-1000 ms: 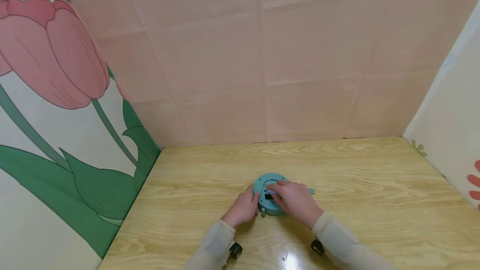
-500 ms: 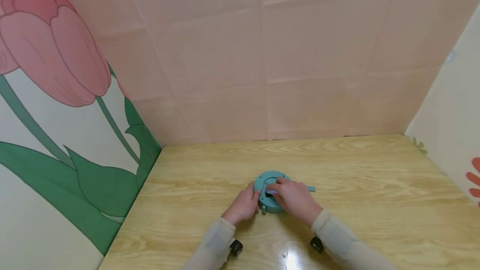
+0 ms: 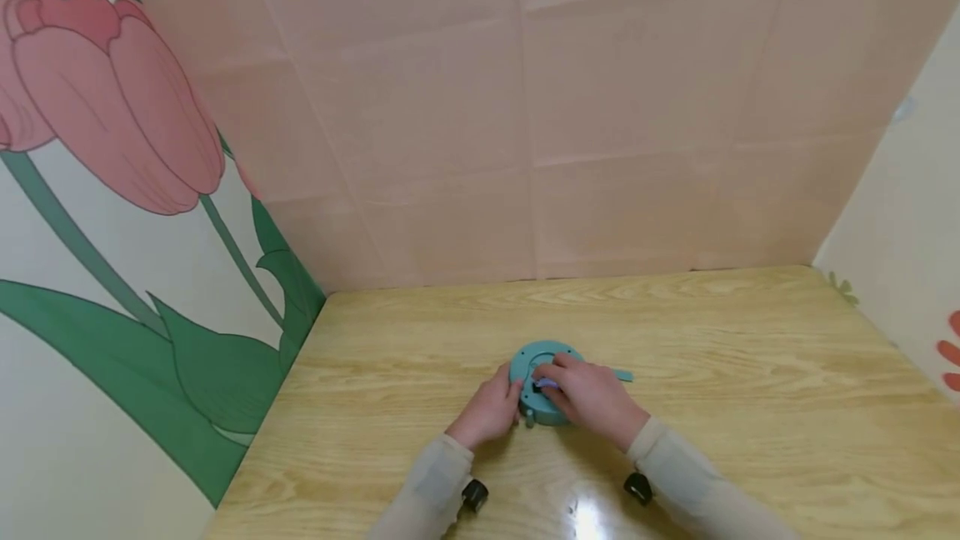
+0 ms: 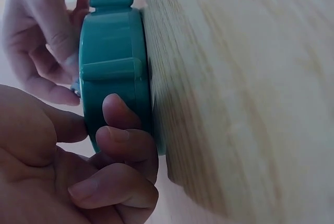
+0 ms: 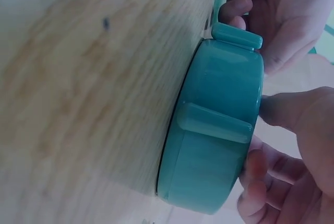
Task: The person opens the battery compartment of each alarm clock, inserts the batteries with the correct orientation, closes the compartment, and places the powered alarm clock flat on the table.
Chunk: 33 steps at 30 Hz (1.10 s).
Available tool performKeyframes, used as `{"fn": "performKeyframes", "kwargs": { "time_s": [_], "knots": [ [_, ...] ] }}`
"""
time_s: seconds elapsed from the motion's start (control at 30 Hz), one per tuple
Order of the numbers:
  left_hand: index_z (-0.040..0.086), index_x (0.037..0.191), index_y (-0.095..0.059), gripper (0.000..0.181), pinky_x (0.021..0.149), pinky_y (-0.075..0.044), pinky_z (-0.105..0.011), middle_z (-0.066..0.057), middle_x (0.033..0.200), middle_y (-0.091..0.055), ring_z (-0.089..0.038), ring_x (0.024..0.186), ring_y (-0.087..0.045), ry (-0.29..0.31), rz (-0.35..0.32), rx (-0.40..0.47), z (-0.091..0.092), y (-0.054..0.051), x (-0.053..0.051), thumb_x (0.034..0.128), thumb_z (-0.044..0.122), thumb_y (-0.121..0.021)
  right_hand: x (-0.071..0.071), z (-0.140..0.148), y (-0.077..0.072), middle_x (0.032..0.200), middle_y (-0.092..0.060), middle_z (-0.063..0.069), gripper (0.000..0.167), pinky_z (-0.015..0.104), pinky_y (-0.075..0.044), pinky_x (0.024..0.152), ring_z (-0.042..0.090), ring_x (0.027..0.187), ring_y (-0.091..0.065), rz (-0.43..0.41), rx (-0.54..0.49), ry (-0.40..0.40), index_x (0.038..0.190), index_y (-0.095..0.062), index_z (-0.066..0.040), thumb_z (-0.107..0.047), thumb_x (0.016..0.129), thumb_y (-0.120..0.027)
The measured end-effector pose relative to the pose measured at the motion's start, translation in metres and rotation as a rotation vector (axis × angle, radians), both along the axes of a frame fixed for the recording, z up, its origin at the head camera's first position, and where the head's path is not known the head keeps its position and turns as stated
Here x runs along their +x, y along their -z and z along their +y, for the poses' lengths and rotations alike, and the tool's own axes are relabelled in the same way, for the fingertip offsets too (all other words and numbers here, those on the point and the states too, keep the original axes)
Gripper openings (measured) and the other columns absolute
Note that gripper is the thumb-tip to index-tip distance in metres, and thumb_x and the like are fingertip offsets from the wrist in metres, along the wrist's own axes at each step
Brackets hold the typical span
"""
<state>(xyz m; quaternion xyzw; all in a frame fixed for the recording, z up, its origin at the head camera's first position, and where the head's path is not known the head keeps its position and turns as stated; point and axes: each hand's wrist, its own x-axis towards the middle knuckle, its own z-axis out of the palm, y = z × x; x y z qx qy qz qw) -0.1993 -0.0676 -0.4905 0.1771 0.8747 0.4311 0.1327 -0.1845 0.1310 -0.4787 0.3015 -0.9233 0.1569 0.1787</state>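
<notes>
The left grip [image 3: 489, 412] curls round the case [image 3: 528, 362] mid-surface [image 3: 405, 357], and the right grip [image 3: 597, 401] pinches a purple piece [image 3: 549, 383], which may slip should the case tilt.

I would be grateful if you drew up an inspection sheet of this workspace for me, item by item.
Surface: wood-grain table; glare near the head view's bottom edge, small dark mark in the right wrist view.
Job's things: round teal device lying on the table; small purple item over its upper face, too small to identify.
Clutter: nothing seen.
Left hand: holds the device's rim.
Right hand: appears to pinch the purple item.
Wrists: black unit by each sleeve.
Cables: nothing seen.
Surroundings: tulip panel on the left, creased pink backdrop behind, pale panel with flower print on the right.
</notes>
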Motion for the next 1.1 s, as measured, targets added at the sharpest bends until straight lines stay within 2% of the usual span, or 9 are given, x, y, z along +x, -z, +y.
{"fn": "performKeyframes", "kwargs": {
  "time_s": [0.17,0.33,0.47,0.7,1.1],
  "knots": [
    [0.000,0.146,-0.038,0.042,0.056,-0.043,-0.029,0.000,0.072,-0.057,-0.014,0.060,-0.052,-0.002,-0.006,-0.013,-0.001,-0.001,-0.001,0.1105,0.023,-0.035,0.000,-0.003,0.000,0.085,-0.060,-0.007,0.009,0.019,-0.040,0.051,0.001,0.060,-0.047,0.010,-0.039,0.040,0.101,-0.074,-0.019,-0.024,0.093,-0.072],
    [0.000,0.148,-0.036,0.044,0.056,-0.043,-0.029,0.000,0.072,-0.057,-0.014,0.060,-0.052,0.001,-0.022,-0.008,-0.001,-0.001,0.000,0.1105,0.023,-0.035,0.002,-0.006,0.000,0.084,-0.062,-0.008,0.007,0.020,-0.040,0.051,0.002,0.062,-0.048,-0.001,-0.093,0.091,0.096,-0.076,-0.020,-0.023,0.090,-0.077],
    [-0.001,0.147,-0.036,0.043,0.056,-0.043,-0.028,0.000,0.070,-0.057,-0.013,0.059,-0.052,0.008,-0.010,-0.010,0.000,-0.001,0.002,0.1105,0.022,-0.035,0.005,-0.010,0.000,0.082,-0.062,-0.009,0.007,0.022,-0.042,0.052,0.004,0.064,-0.051,-0.033,-0.127,0.129,0.093,-0.077,-0.020,-0.022,0.087,-0.079],
    [-0.001,0.143,-0.040,0.040,0.058,-0.043,-0.028,0.001,0.069,-0.056,-0.012,0.059,-0.052,0.017,0.017,-0.012,0.001,0.000,0.003,0.1103,0.020,-0.036,0.007,-0.015,-0.001,0.082,-0.062,-0.007,0.005,0.023,-0.045,0.053,0.006,0.067,-0.055,-0.121,-0.129,0.187,0.093,-0.078,-0.020,-0.023,0.088,-0.078],
    [0.000,0.139,-0.042,0.036,0.055,-0.042,-0.027,0.001,0.068,-0.056,-0.012,0.058,-0.050,0.028,0.006,-0.015,0.002,-0.002,0.002,0.1104,0.021,-0.036,0.008,-0.022,-0.002,0.081,-0.062,-0.003,0.006,0.026,-0.047,0.053,0.007,0.065,-0.052,-0.107,-0.079,0.210,0.091,-0.079,-0.018,-0.020,0.085,-0.080]
  ]
}}
